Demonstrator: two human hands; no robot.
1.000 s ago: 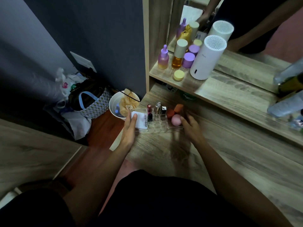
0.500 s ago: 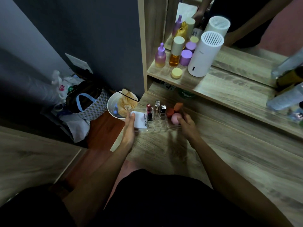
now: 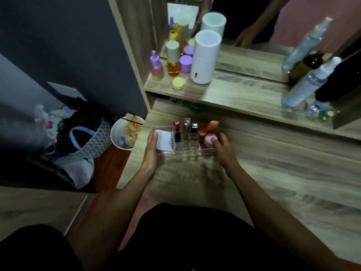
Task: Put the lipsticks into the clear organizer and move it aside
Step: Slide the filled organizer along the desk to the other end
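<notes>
Wood-grain counter [image 3: 273, 173] near its left edge carries the clear plastic organizer [image 3: 187, 147], gripped at both ends: left hand [image 3: 151, 145] closed on the end with a white square compact [image 3: 164, 140], right hand [image 3: 224, 147] on the end with pink and orange makeup sponges [image 3: 209, 133]. Four lipsticks [image 3: 186, 128] stand upright in its middle slots.

Dim, soft indoor light; slight motion blur, edges bowed by wide-angle.

A white cylinder [image 3: 205, 59] stands on the wooden shelf [image 3: 244, 94]. Just left of it cluster a purple dropper bottle [image 3: 156, 66], an amber bottle [image 3: 173, 59], a purple-capped jar [image 3: 185, 63] and a yellow jar [image 3: 178, 83]; spray bottles [image 3: 308, 83] lean far right.
</notes>
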